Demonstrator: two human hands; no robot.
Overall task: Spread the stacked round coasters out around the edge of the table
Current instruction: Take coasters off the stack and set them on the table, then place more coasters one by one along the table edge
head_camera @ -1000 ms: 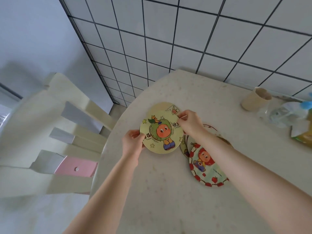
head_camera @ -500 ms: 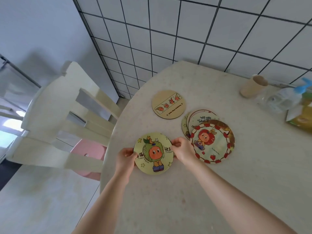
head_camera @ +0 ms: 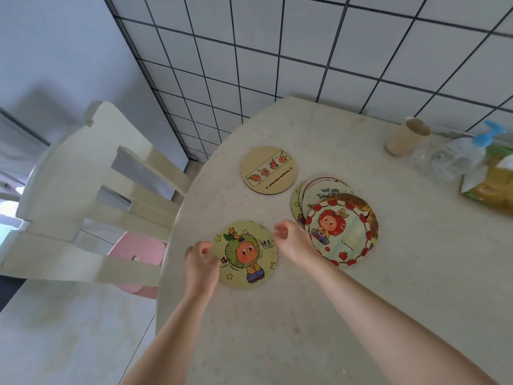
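Obs., head view. Green coaster [head_camera: 246,254] lay flat on table [head_camera: 277,343], near the rounded L edge, beside the chair [head_camera: 83,195]. Judged placed there because the task wants coasters set around the rim, not mid-table.

L hand [head_camera: 200,263]: fingers loosely curled, thumb and fingertips at the coaster's left rim. Could not tell if touching or just clear of it; not a firm pinch. R hand [head_camera: 291,240]: fingers curled, partly spread, just off the coaster's upper-right rim, holding nothing. Judgement: both hands flanked the disc to steady it flat at opposite sides, and the slack fingers suggest the set-down is done.

Tan coaster [head_camera: 268,170] sat alone further along the same edge, toward the tiled wall [head_camera: 305,65], well apart from the green one. Spacing reads as deliberate, i.e. one per stretch of rim.

Remaining stack [head_camera: 337,226]: fanned, red-bordered coaster on top, at least 2–3 more peeking out beneath (exact no. unclear). It sat inboard of the edge, just beside R hand, so the next pick is a short reach.

Cup [head_camera: 406,137], clear bottle [head_camera: 455,157] and a yellow packet [head_camera: 491,190] crowded the far R of the table by the wall; prob. limits free rim there.

Est. progress: 2 placed, most of stack left. Risk: disc near rim could slide off if nudged.
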